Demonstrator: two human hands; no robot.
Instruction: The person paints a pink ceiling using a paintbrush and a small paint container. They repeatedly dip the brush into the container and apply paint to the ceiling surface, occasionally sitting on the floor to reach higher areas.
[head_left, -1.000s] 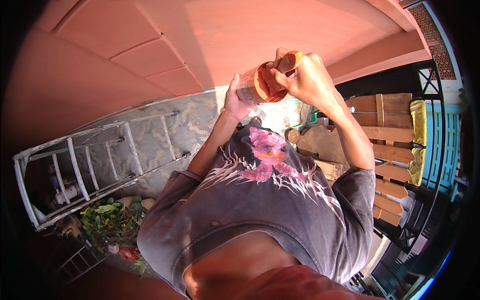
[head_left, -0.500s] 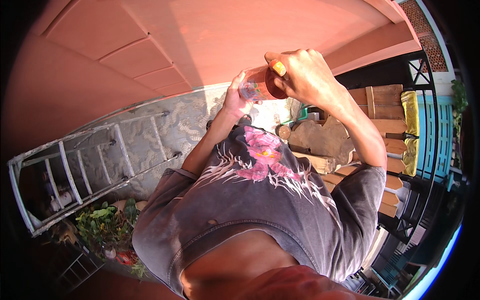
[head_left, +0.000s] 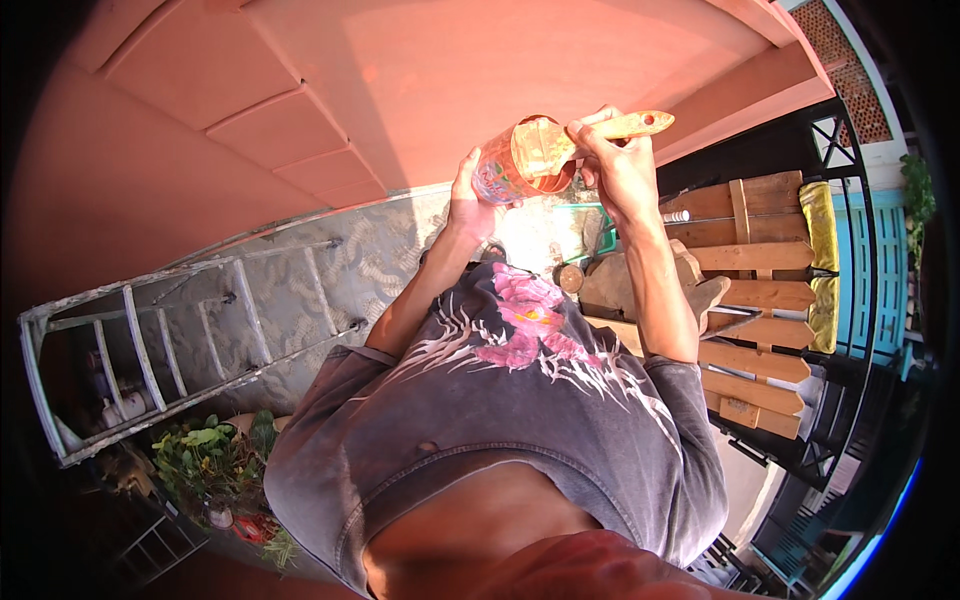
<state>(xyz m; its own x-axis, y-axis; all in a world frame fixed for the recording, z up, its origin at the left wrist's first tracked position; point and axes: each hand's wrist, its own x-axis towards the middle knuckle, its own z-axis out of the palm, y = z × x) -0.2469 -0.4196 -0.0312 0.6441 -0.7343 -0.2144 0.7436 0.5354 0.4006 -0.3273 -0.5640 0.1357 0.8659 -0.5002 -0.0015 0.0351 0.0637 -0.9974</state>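
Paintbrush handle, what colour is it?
The paintbrush handle is yellowish orange, best seen in the head view.

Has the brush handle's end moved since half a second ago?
Yes. The brush handle, held in the right hand, has swung rightward, its end now nearer the pink wall's ledge in this view.

Open air lay between the clear, paint-smeared plastic cup (head_left: 498,172) and the grey patterned floor (head_left: 380,245), while the flat, orange-handled paintbrush (head_left: 630,126) crowded the cup's mouth, the smooth salmon-pink wall (head_left: 480,70) barred the front, the whitish metal ladder (head_left: 253,312) the left and the brown wooden boards (head_left: 755,294) the right.
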